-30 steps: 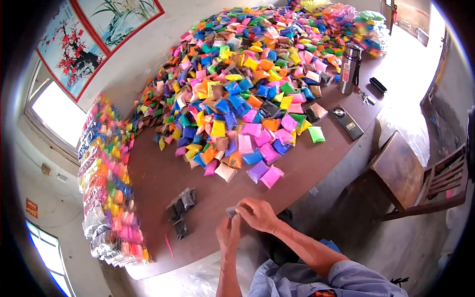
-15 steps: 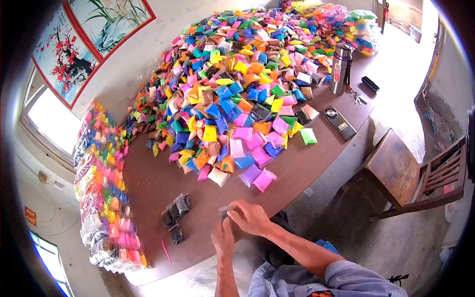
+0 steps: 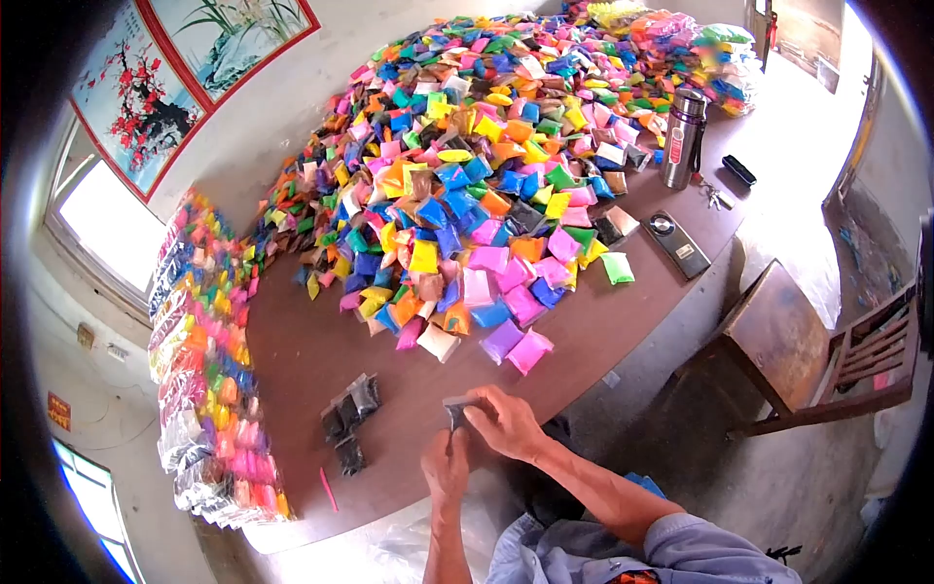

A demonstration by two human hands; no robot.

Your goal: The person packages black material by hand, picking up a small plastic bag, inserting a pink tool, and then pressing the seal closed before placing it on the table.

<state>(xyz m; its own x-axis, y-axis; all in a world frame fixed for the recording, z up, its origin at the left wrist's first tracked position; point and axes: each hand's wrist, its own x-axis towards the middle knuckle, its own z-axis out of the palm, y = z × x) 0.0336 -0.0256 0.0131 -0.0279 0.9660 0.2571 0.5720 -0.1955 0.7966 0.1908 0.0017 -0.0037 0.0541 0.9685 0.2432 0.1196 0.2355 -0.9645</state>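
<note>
Between my two hands, above the near edge of the table, is a small dark packet [image 3: 455, 413]. My right hand [image 3: 506, 422] pinches its upper right side with thumb and fingers. My left hand [image 3: 446, 465] is closed at its lower end, the fingertips pressed together there. Part of the packet is hidden behind the fingers. To the left on the brown table [image 3: 292, 360] lie several black packets [image 3: 350, 414] in a small group. A thin pink stick [image 3: 329, 490] rests below them near the edge.
A large heap of colourful packets [image 3: 467, 195] covers the table's far side. Clear bags of packets [image 3: 209, 389] are stacked along the left edge. At the right are a steel thermos [image 3: 683, 141], keys [image 3: 715, 198], a dark case [image 3: 739, 170], a flat dark device [image 3: 676, 245] and a wooden chair [image 3: 778, 341].
The dark packet shows more between my fingers, and my right hand has moved slightly to the right. The whole view has shifted a little. The packets on the table have stayed put.
</note>
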